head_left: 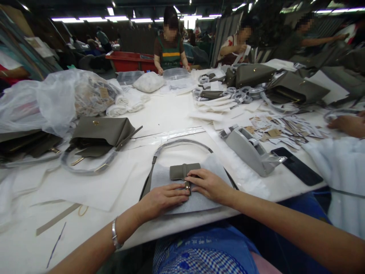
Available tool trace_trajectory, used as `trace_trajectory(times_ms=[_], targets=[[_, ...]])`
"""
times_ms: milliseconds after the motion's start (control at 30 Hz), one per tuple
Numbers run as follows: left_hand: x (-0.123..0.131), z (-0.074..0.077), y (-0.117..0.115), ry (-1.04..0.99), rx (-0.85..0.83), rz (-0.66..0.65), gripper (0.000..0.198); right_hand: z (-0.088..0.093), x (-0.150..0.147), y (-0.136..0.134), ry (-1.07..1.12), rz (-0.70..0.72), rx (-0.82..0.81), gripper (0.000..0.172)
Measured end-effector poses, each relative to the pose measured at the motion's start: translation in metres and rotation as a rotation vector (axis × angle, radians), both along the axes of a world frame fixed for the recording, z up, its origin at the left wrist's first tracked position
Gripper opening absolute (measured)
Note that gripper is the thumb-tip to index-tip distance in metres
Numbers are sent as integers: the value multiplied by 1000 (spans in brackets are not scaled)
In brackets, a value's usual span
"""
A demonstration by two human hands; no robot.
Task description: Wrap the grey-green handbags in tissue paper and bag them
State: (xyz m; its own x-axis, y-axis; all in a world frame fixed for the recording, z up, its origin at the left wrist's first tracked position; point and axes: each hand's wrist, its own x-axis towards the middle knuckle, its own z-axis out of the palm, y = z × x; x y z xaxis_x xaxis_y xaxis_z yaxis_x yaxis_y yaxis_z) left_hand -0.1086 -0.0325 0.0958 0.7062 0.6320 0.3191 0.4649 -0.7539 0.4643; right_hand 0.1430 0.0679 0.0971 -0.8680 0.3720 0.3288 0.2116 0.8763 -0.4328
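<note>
Already the handle at twelve o'clock is wrapped; around the clasp, left hand and right hand fingers are set narrowly, grip and fastening unclear.

I am in a bag workshop, on what looks like a factory floor. Tube lights run overhead, a red bin stands at the far side, and workers are busy around my white table. Across it lie grey bags, many tags, a tape dispenser and plastic sacks.
</note>
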Motion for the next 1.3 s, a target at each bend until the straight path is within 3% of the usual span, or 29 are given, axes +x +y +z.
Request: trace_trajectory(times_ms=[267, 467, 667, 800, 933, 1067, 1133, 1300], targets=[[2, 3, -2, 77, 56, 10, 38, 12, -15, 2, -59, 85, -41, 20], [-3, -16, 0, 44, 186, 5, 33, 4, -19, 5, -152, 118, -114, 15], [-8, -29, 10, 70, 325, -57, 30, 2, -24, 13, -71, 108, -271, 11], [-11, -34, 9, 97, 324, -57, 33, 6, -30, 11, -132, 73, -244, 12], [-10, -31, 7, 151, 305, -44, 33, 15, -34, 8, -249, 22, -202, 16], [-7, -25, 6, 133, 306, -47, 31, 38, -30, 28, -184, 200, -359, 19], [-6, -23, 4, 122, 262, -31, 31, 53, -23, 51, -108, 127, -367, 24], [-5, -21, -1, 83, 194, 6, 29, 70, -3, 145, -193, -404, 3, 25]])
